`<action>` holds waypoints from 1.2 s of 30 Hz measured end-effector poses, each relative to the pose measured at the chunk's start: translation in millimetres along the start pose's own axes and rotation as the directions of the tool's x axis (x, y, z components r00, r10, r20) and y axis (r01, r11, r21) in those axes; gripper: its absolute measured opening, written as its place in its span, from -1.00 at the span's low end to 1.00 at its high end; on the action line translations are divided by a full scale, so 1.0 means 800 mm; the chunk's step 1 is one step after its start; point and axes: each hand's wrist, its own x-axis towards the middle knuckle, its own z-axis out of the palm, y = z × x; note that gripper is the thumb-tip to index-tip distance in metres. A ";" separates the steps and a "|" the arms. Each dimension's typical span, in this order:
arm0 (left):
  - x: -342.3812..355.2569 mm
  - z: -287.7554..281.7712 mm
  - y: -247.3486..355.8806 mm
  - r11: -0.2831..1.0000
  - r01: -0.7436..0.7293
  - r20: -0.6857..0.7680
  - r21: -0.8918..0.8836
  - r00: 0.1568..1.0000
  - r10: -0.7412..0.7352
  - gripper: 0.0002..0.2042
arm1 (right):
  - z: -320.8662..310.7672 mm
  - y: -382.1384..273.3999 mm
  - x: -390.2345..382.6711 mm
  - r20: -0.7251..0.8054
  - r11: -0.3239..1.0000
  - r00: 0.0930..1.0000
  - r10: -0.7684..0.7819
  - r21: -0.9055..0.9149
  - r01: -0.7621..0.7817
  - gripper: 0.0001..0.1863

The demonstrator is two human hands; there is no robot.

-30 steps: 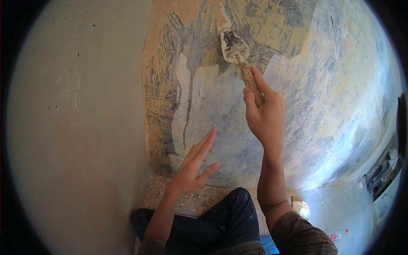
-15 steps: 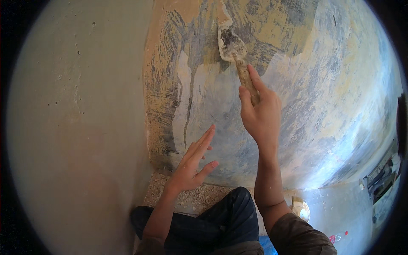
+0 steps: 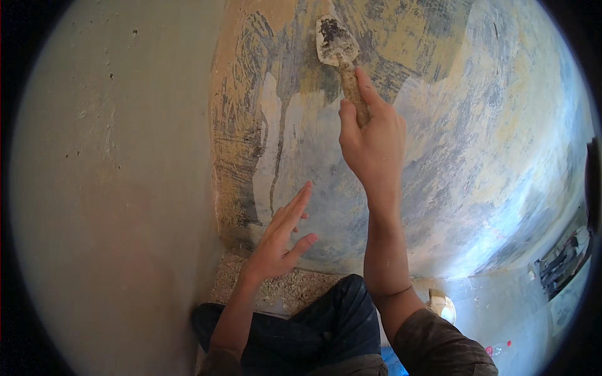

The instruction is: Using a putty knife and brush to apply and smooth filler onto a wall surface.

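My right hand (image 3: 376, 141) grips the worn handle of a scraper (image 3: 335, 42), its index finger laid along the handle. The scraper's broad blade is dark in the middle with pale crust at its edges, and it lies against the upper part of the patchy wall (image 3: 326, 150). Peach, yellow-brown and grey-blue areas show on that wall. My left hand (image 3: 279, 241) is raised in front of the wall's lower part, fingers stretched out, thumb apart, with nothing in it.
A plain greyish wall (image 3: 125, 188) with small pits meets the patchy wall at a corner on the left. Crumbled debris (image 3: 295, 288) lies along the foot of the wall. At the lower right are a lit lamp (image 3: 443, 307), a clear bottle with a red cap (image 3: 500, 348) and dark items (image 3: 561, 266).
My right hand and the scraper have moved up the wall and slightly left. The left hand has barely shifted.
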 end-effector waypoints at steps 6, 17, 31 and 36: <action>-0.001 -0.003 0.008 1.000 0.002 -0.017 -0.027 1.000 -0.003 -0.30 | -0.024 0.013 -0.040 0.060 0.999 0.997 0.038 0.023 -0.040 -0.50; -0.006 0.051 -0.043 0.838 0.332 0.074 -0.433 0.939 -0.335 -0.50 | 0.009 0.045 -0.270 0.415 0.731 0.826 0.382 0.411 -0.545 -0.39; 0.000 0.051 -0.058 0.596 0.299 -0.005 -0.745 0.891 -0.454 -0.82 | 0.103 0.192 -0.485 0.891 -0.136 0.423 0.168 0.446 -0.885 -0.70; 0.001 0.046 -0.056 0.723 0.279 -0.122 -0.632 0.886 -0.448 -0.84 | 0.126 0.195 -0.505 0.849 0.527 0.493 0.189 0.336 -0.781 -0.82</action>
